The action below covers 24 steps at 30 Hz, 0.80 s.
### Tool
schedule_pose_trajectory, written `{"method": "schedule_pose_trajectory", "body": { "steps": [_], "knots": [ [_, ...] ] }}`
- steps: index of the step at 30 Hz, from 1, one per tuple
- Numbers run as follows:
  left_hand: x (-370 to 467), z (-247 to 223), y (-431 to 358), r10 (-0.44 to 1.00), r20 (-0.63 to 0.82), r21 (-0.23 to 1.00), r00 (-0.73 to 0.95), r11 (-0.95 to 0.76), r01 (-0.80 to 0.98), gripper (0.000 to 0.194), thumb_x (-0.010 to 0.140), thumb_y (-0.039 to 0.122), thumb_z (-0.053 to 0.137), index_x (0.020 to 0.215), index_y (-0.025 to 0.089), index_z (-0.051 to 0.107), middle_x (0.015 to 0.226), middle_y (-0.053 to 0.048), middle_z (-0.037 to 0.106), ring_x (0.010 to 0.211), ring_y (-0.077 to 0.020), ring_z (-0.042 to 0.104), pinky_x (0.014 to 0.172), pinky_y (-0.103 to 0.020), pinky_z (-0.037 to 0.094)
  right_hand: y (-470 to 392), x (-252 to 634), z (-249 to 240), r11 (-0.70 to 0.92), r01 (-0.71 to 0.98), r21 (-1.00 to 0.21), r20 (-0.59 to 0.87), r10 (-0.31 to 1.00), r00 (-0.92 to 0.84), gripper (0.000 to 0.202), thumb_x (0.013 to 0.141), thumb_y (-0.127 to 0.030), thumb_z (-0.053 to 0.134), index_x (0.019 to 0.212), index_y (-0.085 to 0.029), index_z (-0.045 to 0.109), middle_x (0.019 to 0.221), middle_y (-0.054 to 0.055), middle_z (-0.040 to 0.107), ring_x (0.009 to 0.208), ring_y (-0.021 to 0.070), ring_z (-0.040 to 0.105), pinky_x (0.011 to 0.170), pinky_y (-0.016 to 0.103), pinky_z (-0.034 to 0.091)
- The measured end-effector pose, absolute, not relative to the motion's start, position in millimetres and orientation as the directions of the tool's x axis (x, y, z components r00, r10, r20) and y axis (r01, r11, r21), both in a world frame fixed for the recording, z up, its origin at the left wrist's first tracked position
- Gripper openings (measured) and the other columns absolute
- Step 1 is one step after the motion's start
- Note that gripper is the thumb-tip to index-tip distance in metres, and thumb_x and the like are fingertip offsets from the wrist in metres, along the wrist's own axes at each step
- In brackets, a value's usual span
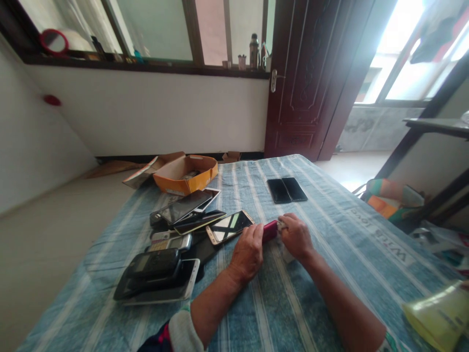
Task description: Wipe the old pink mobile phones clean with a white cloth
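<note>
In the head view my left hand (248, 250) grips one end of a shiny magenta mobile phone (270, 231), held just above the striped blue cloth. My right hand (297, 236) is closed at the phone's other end, pinching a crumpled white tissue (287, 254) against it. Part of the tissue hangs below the right palm. Left of my hands lies a gold-framed smartphone (231, 227) with a reflective screen. Two black smartphones (287, 189) rest side by side beyond my right hand.
A loose pile of old phones (183, 210) and a black device (156, 264) on a white smartphone cover the left side. Behind them stands an open orange box (186, 178). Yellow plastic packaging (439, 313) sits at the near right. The cloth-covered surface (330, 220) ends before a door (304, 78).
</note>
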<state>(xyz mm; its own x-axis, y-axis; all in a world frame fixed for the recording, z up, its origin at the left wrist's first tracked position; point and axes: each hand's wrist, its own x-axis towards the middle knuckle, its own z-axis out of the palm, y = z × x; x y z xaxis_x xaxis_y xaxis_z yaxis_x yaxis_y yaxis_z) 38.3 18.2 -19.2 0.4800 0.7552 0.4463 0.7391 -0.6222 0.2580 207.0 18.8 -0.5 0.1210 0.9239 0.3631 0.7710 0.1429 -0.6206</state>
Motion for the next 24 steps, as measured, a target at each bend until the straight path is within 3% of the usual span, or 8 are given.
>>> {"method": "schedule_pose_trajectory", "body": {
  "steps": [4, 14, 19, 24],
  "knots": [
    [37.6, -18.6, 19.1, 0.754, 0.445, 0.257, 0.483, -0.625, 0.737, 0.042, 0.083, 0.005, 0.041, 0.125, 0.008, 0.049, 0.111, -0.016, 0.061, 0.103, -0.0259, 0.058, 0.093, -0.044, 0.050, 24.0, 213.9, -3.4, 0.044, 0.640, -0.767, 0.200, 0.964, 0.173, 0.035, 0.075, -0.010, 0.047, 0.098, -0.017, 0.073, 0.095, 0.006, 0.073, 0.090, 0.0182, 0.065, 0.079, 0.025, 0.048],
    [38.2, -14.2, 17.3, 0.778, 0.399, 0.262, 0.486, -0.605, 0.752, 0.042, 0.084, 0.005, 0.040, 0.125, 0.007, 0.048, 0.112, -0.017, 0.060, 0.105, -0.0272, 0.055, 0.094, -0.044, 0.048, 22.8, 212.2, 1.9, 0.055, 0.726, -0.686, 0.175, 0.980, 0.091, 0.031, 0.071, -0.004, 0.049, 0.076, -0.018, 0.075, 0.079, 0.004, 0.069, 0.073, 0.0149, 0.060, 0.067, 0.023, 0.041],
    [37.9, -10.8, 16.1, 0.805, 0.356, 0.285, 0.475, -0.577, 0.765, 0.053, 0.075, 0.004, 0.053, 0.127, 0.009, 0.046, 0.119, -0.016, 0.056, 0.112, -0.0288, 0.051, 0.099, -0.044, 0.044, 23.2, 212.8, 2.0, 0.034, 0.701, -0.712, 0.152, 0.983, 0.107, 0.031, 0.073, -0.008, 0.050, 0.084, -0.020, 0.076, 0.086, 0.003, 0.073, 0.080, 0.0157, 0.064, 0.070, 0.022, 0.043],
    [36.4, -5.5, 19.8, 0.840, 0.308, 0.434, 0.446, -0.542, 0.720, 0.048, 0.074, 0.006, 0.056, 0.121, 0.013, 0.049, 0.113, -0.013, 0.057, 0.108, -0.0262, 0.053, 0.094, -0.040, 0.046, 23.1, 213.8, 2.2, 0.020, 0.665, -0.746, 0.137, 0.983, 0.124, 0.034, 0.073, -0.009, 0.049, 0.091, -0.019, 0.076, 0.092, 0.003, 0.075, 0.087, 0.0163, 0.067, 0.074, 0.022, 0.047]
  ]
}}
